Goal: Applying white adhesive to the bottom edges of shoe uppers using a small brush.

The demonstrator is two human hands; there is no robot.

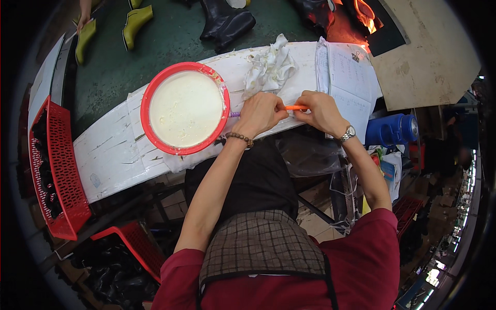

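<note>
My left hand (260,113) and my right hand (323,113) are close together over the white board's near edge, both with fingers closed. Between them runs a slim orange stick (296,107), its ends hidden in my fingers. A ridged purple rod (235,114) pokes out from the left side of my left hand toward a red basin (225,98). Whether rod and stick are one piece I cannot tell. The basin holds a creamy white liquid (183,109). A crumpled, stained white cloth (269,67) lies just beyond my hands. Right of it is an open notebook (351,72) with handwriting.
On the dark green surface (170,31) beyond are black boots (223,23) and yellow-green boots (137,26). Another person's hand (82,21) touches one at far left. Red crates (67,170) stand at left. A blue flask (391,129) lies right of the notebook.
</note>
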